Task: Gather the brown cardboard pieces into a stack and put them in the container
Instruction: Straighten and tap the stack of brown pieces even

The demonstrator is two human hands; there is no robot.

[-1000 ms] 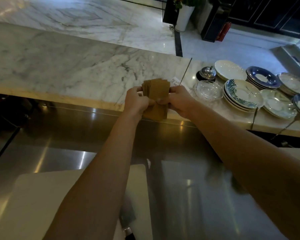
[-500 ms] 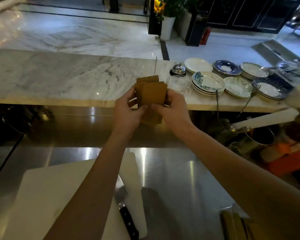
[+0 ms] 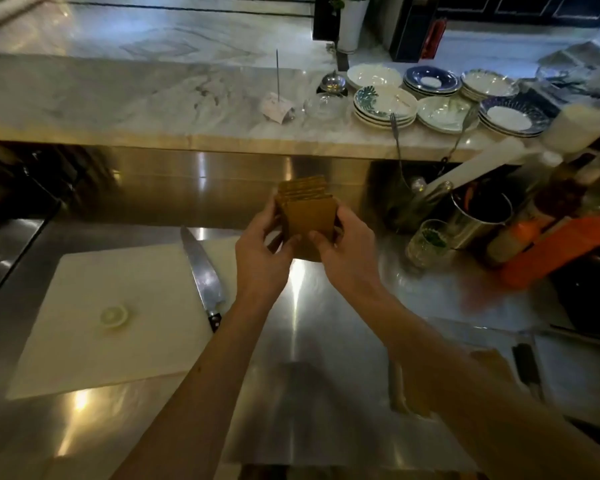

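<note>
A stack of brown cardboard pieces (image 3: pixel 307 216) stands on edge between both hands, held above the steel counter (image 3: pixel 326 358). My left hand (image 3: pixel 260 258) grips its left side, thumb on the front face. My right hand (image 3: pixel 347 258) grips the right side, thumb also on the front. The pieces are slightly fanned at the top. A steel cylindrical container (image 3: pixel 478 220) stands to the right, with utensils sticking out of it. A brownish flat shape (image 3: pixel 492 365) lies at the lower right, blurred.
A white cutting board (image 3: pixel 118 317) with a large knife (image 3: pixel 203 275) lies to the left. A small glass (image 3: pixel 426 242) stands right of my hands. Bottles and an orange item (image 3: pixel 555 251) crowd the right. Plates (image 3: pixel 385 105) and a receipt spike (image 3: pixel 278 98) sit on the marble ledge.
Both hands have brought the cardboard stack down from the marble ledge level to over the steel counter. The view has tilted down, showing the cutting board and knife.
</note>
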